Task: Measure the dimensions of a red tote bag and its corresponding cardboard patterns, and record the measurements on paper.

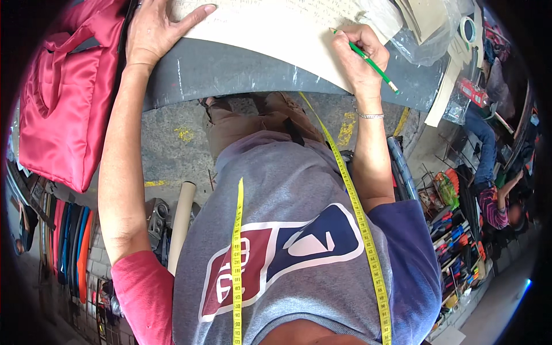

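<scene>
A large cream sheet of paper [270,34] with faint handwriting near its top lies on the dark grey table [230,66]. My left hand [155,31] rests flat at the sheet's left side, its thumb stretched over the paper and the other fingers cut off by the upper edge. Toward the sheet's right side, my right hand [362,54] grips a green pencil [372,64], its point on or just above the paper. A yellow tape measure [359,213] hangs around my neck, down both sides of my shirt.
A shiny red bag [69,109] hangs at the table's left. Clear plastic [428,49], paper pieces [420,17] and a tape roll [467,29] lie at the right. Rolled material [183,218] stands behind me. Another person [500,207] is at the far right, near stacked fabrics [460,247].
</scene>
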A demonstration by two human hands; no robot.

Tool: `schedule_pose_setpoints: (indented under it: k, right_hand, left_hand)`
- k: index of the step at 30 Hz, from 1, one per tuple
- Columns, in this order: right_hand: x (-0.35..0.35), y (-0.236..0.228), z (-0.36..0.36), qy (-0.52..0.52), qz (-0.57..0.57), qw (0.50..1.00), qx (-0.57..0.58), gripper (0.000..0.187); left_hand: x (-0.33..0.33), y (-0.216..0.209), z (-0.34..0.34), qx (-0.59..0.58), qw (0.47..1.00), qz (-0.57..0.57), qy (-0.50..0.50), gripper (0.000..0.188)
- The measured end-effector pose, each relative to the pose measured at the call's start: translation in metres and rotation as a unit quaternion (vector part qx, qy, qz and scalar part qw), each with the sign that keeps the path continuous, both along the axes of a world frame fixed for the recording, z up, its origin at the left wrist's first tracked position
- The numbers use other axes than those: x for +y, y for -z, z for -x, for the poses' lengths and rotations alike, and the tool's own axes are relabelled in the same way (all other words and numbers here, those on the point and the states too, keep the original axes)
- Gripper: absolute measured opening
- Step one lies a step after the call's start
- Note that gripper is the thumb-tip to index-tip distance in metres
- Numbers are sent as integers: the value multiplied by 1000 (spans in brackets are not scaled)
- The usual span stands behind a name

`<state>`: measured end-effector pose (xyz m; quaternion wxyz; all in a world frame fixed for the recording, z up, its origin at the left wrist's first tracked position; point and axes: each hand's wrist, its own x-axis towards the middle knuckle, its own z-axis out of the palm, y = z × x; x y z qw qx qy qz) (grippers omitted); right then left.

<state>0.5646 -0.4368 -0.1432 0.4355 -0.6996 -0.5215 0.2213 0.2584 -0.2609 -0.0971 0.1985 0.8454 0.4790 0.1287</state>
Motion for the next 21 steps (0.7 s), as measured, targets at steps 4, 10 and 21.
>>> schedule_pose_setpoints:
  k: [4,10,21]
  right_hand:
    - [1,-6,3,-14,-13,1000,-23,13]
    - [1,2,-1,12,-12,998,61,13]
    - [2,4,-3,12,-4,1000,13,14]
  left_hand:
    - [2,2,-1,3,1000,3,0,78]
    - [0,1,0,6,1000,-1,-1,78]
    - [-1,-2,-4,2,1000,5,-2,78]
